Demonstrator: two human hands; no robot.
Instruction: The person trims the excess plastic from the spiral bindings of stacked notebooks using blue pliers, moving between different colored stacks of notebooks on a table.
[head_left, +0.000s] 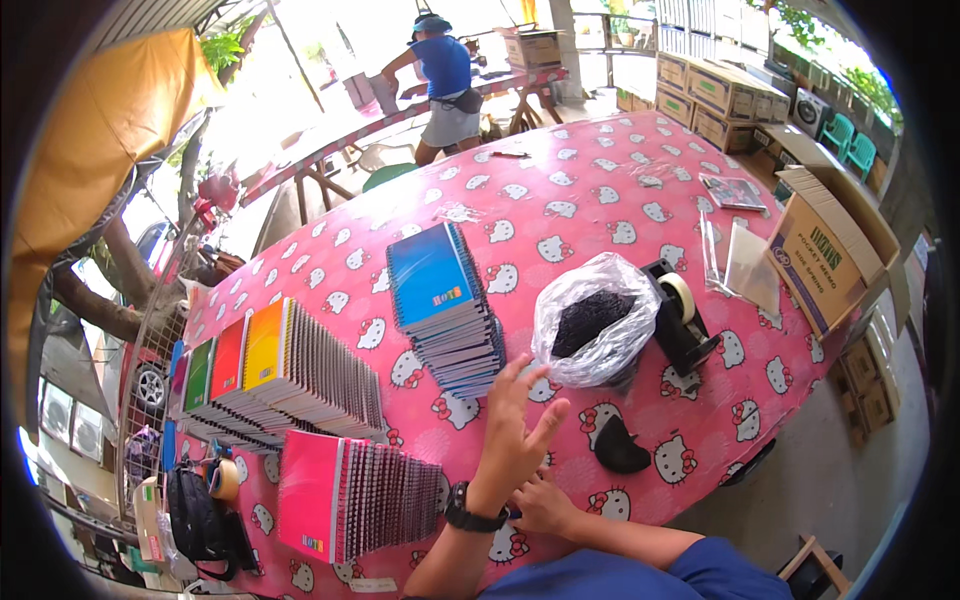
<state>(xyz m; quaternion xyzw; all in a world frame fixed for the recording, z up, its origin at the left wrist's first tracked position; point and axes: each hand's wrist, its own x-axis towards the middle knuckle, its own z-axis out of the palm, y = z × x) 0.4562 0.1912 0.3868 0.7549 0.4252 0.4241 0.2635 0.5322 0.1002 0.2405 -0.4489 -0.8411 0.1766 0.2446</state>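
Note:
My left hand [522, 418], with a black watch [474, 508] on its wrist, is raised with fingers and thumb apart, holding nothing. It is near a clear plastic bag [598, 366] of black, fine-looking contents and a stack of blue spiral notebooks [432, 277]. Low beside the watch, my right hand [545, 503] is curled in; the left wrist partly hides its fingers, and what they hold cannot be made out. Pink spiral notebooks [312, 490] are stacked at the near left. Behind them stand yellow [266, 345], red [229, 358] and green [198, 375] notebook stacks.
Right of the bag sits a black tape dispenser [685, 325]. A black, curved piece [621, 446] lies nearer me. An open cardboard box [822, 250] stands at the right edge of the pink table covering [590, 210]. Another person [445, 75] works at a farther table.

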